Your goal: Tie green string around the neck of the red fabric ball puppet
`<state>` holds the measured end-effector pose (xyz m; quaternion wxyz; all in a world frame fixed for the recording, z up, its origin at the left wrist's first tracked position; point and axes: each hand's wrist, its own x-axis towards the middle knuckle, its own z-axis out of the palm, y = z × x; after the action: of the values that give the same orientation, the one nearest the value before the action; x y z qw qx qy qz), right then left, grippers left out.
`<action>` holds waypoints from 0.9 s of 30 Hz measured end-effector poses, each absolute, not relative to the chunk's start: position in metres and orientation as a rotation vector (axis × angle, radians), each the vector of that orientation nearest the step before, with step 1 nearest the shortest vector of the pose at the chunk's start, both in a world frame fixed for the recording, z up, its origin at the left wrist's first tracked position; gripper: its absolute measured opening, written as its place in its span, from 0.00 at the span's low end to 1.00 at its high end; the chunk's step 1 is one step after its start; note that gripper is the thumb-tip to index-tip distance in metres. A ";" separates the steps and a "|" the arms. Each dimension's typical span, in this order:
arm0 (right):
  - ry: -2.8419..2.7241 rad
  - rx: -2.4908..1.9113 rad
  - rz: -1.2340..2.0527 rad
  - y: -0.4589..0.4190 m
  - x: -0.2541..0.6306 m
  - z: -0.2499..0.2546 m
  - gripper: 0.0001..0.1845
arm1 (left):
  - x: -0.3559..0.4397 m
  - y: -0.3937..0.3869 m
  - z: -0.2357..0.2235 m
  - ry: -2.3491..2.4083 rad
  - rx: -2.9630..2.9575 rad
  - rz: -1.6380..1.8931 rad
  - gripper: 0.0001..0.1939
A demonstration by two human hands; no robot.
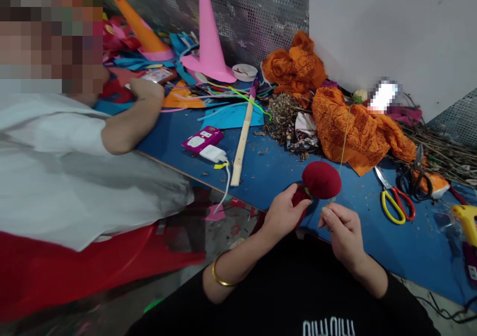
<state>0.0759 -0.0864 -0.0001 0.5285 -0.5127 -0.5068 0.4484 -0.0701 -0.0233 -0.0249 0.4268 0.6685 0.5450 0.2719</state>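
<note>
My left hand [283, 212] is closed around dark red cloth just below a round, stuffed red cloth ball [321, 180]. A turn of yellowish-green string shows at the gathered neck under the ball. To the right of it, my right hand [345, 231] pinches the thin string [345, 139] between thumb and fingers. From there the string runs up across the orange patterned cloth [352, 127] towards a small pale-and-green spool or ball [359, 96]. The lower part of the red cloth is partly hidden by my left hand.
Scissors with red and yellow handles [397, 204], black scissors [419, 174] and a yellow glue gun [465, 219] lie at right. A wooden stick [244, 142], purple power strip [203, 140] and pink cone hat [210, 42] are further left. A co-worker's arm [134, 115] reaches over the table.
</note>
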 end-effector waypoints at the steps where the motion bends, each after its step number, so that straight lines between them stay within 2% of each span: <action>1: -1.200 -1.224 1.076 -0.086 0.074 -0.002 0.20 | -0.070 -0.023 -0.026 1.398 1.693 0.648 0.12; 6: -1.189 -1.162 1.169 -0.087 0.077 -0.002 0.20 | -0.075 -0.018 -0.027 1.469 1.798 0.531 0.13; 11: -1.524 -0.942 1.164 -0.081 0.094 0.019 0.19 | -0.081 -0.015 -0.017 1.422 1.958 0.294 0.17; 16: -1.706 -0.989 1.189 -0.054 0.110 0.038 0.19 | -0.083 -0.024 -0.001 1.277 2.155 0.119 0.12; 22: -1.682 -0.937 1.528 -0.012 0.111 0.046 0.17 | -0.082 -0.033 0.019 1.109 2.254 -0.034 0.11; 27: -1.454 -0.953 1.754 0.012 0.100 0.025 0.18 | -0.087 -0.038 0.019 1.002 2.367 -0.046 0.10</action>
<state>0.1001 0.0118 0.0249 0.3299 -0.3645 -0.5557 0.6704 -0.0869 -0.0384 0.0191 0.2817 0.8834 0.3741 -0.0171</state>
